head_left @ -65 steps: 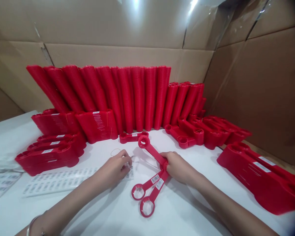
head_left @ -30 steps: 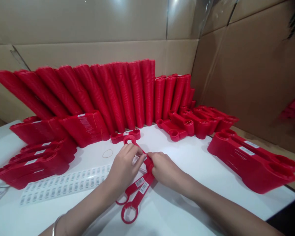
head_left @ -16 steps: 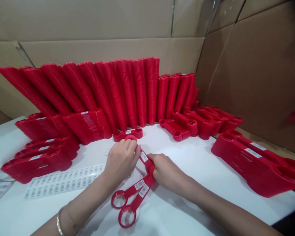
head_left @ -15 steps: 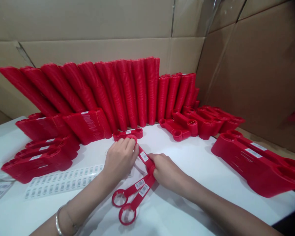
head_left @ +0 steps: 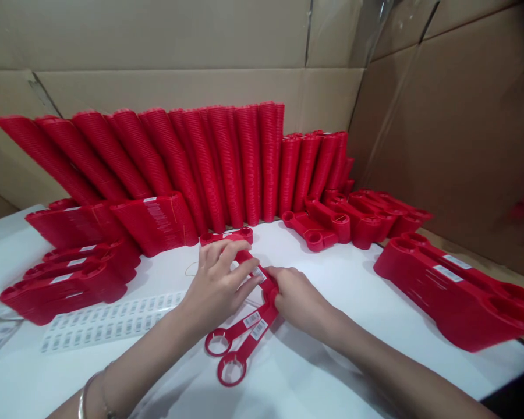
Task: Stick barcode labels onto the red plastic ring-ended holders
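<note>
My right hand [head_left: 299,299] is closed on the ring ends of several flat red plastic pieces [head_left: 255,331], fanned out above the table. Two of their free ring ends point down toward me, each arm bearing a white barcode label [head_left: 259,329]. Over the upper piece of the fan, my left hand [head_left: 220,276] has its fingers apart, fingertips at or near the label on that piece; whether they touch it is unclear. Just beyond my left hand lies a small red stack [head_left: 245,234], partly hidden by it.
Tall red stacks [head_left: 244,169] lean along the cardboard wall [head_left: 170,41]. Shorter red stacks stand left [head_left: 78,285] and right [head_left: 454,291]. Label sheets [head_left: 113,323] and a thin loop [head_left: 191,269] lie on the white table [head_left: 340,349].
My left hand has opened from its curled grip at the upper piece and its fingers now spread over the label. The fanned pieces have shifted slightly up and right with my right hand.
</note>
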`<state>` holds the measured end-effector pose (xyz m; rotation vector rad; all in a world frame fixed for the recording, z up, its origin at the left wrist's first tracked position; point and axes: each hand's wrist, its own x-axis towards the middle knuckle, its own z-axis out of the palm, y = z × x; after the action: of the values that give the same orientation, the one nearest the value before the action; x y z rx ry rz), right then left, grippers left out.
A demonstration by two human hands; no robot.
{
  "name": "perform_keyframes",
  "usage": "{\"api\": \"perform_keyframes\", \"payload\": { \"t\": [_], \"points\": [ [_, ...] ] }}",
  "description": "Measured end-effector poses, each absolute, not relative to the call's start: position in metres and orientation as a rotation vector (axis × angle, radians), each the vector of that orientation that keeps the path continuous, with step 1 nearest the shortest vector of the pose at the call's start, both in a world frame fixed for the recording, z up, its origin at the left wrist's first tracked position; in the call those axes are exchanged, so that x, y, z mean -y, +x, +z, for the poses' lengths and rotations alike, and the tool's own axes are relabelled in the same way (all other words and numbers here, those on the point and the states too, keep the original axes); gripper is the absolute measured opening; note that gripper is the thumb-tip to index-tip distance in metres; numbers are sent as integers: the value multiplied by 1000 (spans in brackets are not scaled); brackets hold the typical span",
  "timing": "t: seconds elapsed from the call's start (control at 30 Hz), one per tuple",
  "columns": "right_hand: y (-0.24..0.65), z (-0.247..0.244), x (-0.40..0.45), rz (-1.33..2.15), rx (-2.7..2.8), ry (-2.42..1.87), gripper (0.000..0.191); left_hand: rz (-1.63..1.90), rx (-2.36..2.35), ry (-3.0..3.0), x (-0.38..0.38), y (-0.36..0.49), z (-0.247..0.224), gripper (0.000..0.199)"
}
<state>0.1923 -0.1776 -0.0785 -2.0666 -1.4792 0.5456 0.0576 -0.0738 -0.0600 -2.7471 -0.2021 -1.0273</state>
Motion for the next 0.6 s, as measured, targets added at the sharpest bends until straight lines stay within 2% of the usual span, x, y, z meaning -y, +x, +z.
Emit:
{"api": "perform_keyframes", "payload": {
  "t": [0.13, 0.37, 0.6],
  "points": [
    [194, -79, 177, 567, 1475, -2073, 27, -1105, 183, -2740, 72, 59, -64, 13],
    [191, -79, 176, 532, 1511, -2106, 31, -1018, 345, -3119, 79, 63, -65, 14],
    [190, -80, 175, 471, 1523, -2192, 31, -1015, 450, -3057, 88, 65, -76, 15]
  ]
}}
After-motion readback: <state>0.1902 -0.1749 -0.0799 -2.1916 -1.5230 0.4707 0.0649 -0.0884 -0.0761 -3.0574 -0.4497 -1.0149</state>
